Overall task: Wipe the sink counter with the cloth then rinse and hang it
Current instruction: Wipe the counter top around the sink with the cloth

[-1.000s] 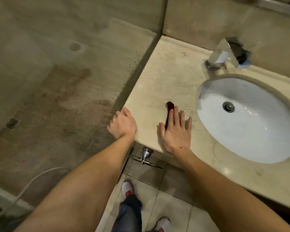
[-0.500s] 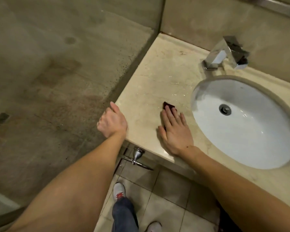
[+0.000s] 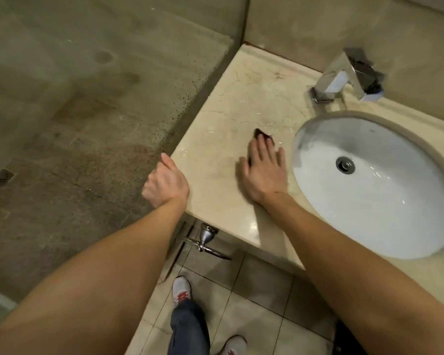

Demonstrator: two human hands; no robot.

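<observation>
A small dark red cloth (image 3: 260, 134) lies on the beige marble counter (image 3: 241, 98), left of the white oval sink (image 3: 385, 206). My right hand (image 3: 263, 172) presses flat on the cloth with fingers spread; only the cloth's far tip shows beyond the fingertips. My left hand (image 3: 166, 184) grips the counter's left edge, fingers curled over it. Water droplets speckle the counter near the cloth.
A chrome faucet (image 3: 344, 78) stands behind the sink by the wall. A spotted glass shower panel (image 3: 87, 124) runs along the counter's left side. A chrome handle (image 3: 207, 239) sticks out below the counter's edge. My shoes (image 3: 181, 290) stand on the tiled floor.
My right hand with the cloth has slid away from me and slightly towards the sink, fingers now spread wider. The left hand stays on the counter's edge.
</observation>
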